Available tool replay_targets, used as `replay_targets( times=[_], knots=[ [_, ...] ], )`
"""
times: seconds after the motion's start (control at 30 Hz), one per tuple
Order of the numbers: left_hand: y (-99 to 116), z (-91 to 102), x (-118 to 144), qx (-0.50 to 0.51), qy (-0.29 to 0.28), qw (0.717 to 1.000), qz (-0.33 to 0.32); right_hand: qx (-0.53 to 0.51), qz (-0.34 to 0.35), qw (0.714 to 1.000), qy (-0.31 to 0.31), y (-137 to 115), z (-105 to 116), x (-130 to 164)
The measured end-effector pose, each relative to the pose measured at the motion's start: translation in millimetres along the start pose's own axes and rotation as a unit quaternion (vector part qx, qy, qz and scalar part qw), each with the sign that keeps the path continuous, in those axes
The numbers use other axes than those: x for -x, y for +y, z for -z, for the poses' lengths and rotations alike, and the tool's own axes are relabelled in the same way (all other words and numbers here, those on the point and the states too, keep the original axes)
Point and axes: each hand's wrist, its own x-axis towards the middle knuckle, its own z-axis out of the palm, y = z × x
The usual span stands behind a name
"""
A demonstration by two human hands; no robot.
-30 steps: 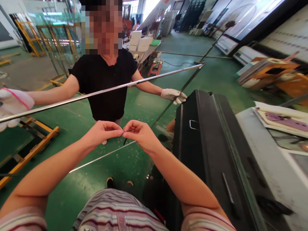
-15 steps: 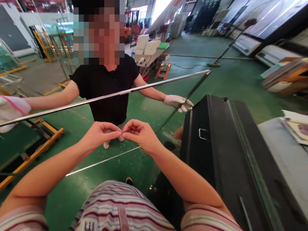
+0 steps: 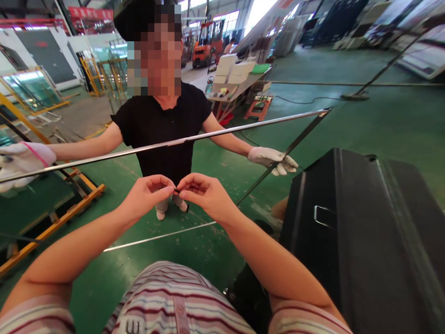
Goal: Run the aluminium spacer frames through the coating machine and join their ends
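My left hand and my right hand meet fingertip to fingertip at chest height, pinching a small dark piece between them; most of it is hidden by the fingers. Facing me stands a co-worker in a black shirt with white gloves, arms spread wide, holding a long thin metal frame. Its silver bar runs across in front of the co-worker, and a dark bar slants down from the right corner toward my hands.
A large black machine housing fills the right side, close to my right arm. Yellow racks with glass stand at the left. A silver strip lies on the green floor. A table with boxes and a forklift stand behind.
My view has tilted up and to the left, so the black housing sits farther right. My hands stay pinched together. The co-worker still holds the frame spread out.
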Motion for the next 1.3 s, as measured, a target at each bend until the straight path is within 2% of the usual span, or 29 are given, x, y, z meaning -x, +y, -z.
replay_targets(
  times=[0.1, 0.2, 0.33, 0.4, 0.5, 0.57, 0.63, 0.7, 0.73, 0.77, 0.83, 0.87, 0.93, 1.17, 1.3],
  knots=[
    [2, 3.0, -2, 0.011, 0.003, 0.999, -0.041, 0.043, 0.032, 0.998, 0.025, -1, 0, -5],
    [1, 4.0, -3, 0.062, 0.02, 0.994, -0.089, 0.131, 0.099, 0.982, 0.093, -3, -5, -9],
    [-12, -6.3, -7, 0.182, 0.004, 0.982, -0.04, 0.194, 0.166, 0.953, 0.164, 4, -20, -15],
    [-23, -14.0, -9, 0.251, 0.024, 0.968, -0.004, 0.213, 0.196, 0.94, 0.18, 13, -28, -18],
    [-37, -18.8, -13, 0.32, 0.071, 0.944, 0.032, 0.243, 0.234, 0.923, 0.186, 23, -34, -22],
    [-41, -13.7, -14, 0.318, 0.093, 0.943, 0.033, 0.281, 0.271, 0.907, 0.159, 25, -32, -25],
    [-39, -1.6, -14, 0.237, 0.115, 0.965, -0.011, 0.351, 0.315, 0.869, 0.146, 21, -25, -30],
    [-34, 14.2, -13, 0.045, 0.125, 0.983, -0.13, 0.436, 0.344, 0.814, 0.172, 14, -16, -40],
    [-30, 22.2, -13, -0.079, 0.126, 0.968, -0.201, 0.47, 0.348, 0.788, 0.191, 11, -11, -46],
    [-26, 29.3, -14, -0.202, 0.129, 0.935, -0.262, 0.496, 0.351, 0.768, 0.201, 7, -8, -54],
    [-18, 40.3, -16, -0.392, 0.145, 0.848, -0.327, 0.526, 0.356, 0.749, 0.189, 4, -4, -71],
    [-14, 43.9, -18, -0.451, 0.156, 0.814, -0.331, 0.534, 0.361, 0.744, 0.176, 3, -3, -78],
    [-8, 48.4, -24, -0.519, 0.16, 0.779, -0.313, 0.541, 0.366, 0.741, 0.152, 3, -4, -91],
    [13, 55.7, -45, -0.61, 0.079, 0.74, -0.272, 0.547, 0.345, 0.759, 0.078, -5, -3, -103],
    [23, 56.5, -53, -0.619, 0.035, 0.739, -0.262, 0.563, 0.33, 0.756, 0.05, -7, -6, -101]
  ],
)
